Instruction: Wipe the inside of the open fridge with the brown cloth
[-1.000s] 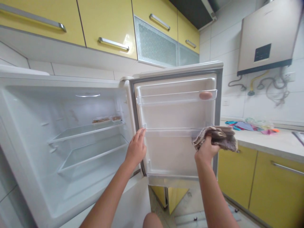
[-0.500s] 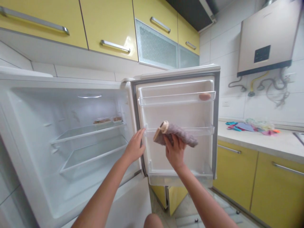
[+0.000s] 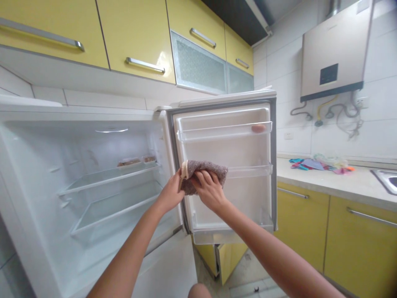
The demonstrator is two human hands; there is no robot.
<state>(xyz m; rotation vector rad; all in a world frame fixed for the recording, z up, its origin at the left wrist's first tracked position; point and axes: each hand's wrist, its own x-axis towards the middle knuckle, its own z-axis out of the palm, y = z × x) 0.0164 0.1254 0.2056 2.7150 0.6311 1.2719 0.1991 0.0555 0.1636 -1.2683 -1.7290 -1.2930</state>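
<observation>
At the far left, the fridge compartment (image 3: 37,178) is standing open, and small food trays (image 3: 129,162) are sitting towards the right end of its upper shelf (image 3: 102,183). Just right of these, the left hand (image 3: 170,194) is resting by the hinge side of the open door (image 3: 223,153), its fingertips meeting the left end of a folded cloth (image 3: 208,166); whether they are pinching it or merely touching it, I cannot tell. The cloth is lying with its long axis running side to side, roughly in line with the middle rack (image 3: 251,171) and covering that rack's left part. The right hand (image 3: 211,191) is the nearer one, since it is grasping the cloth from the front, bent fingers spreading over the brown pile while its forearm is slanting in from the lower right. So the cloth is bridging the two hands: right of the left fingertips, directly beneath the right ones (the pale edging is showing at the left end). Further right, an egg-like thing (image 3: 258,128) is resting in the top rack (image 3: 223,131), and colourful pieces (image 3: 312,164) are lying on the counter (image 3: 288,174).
</observation>
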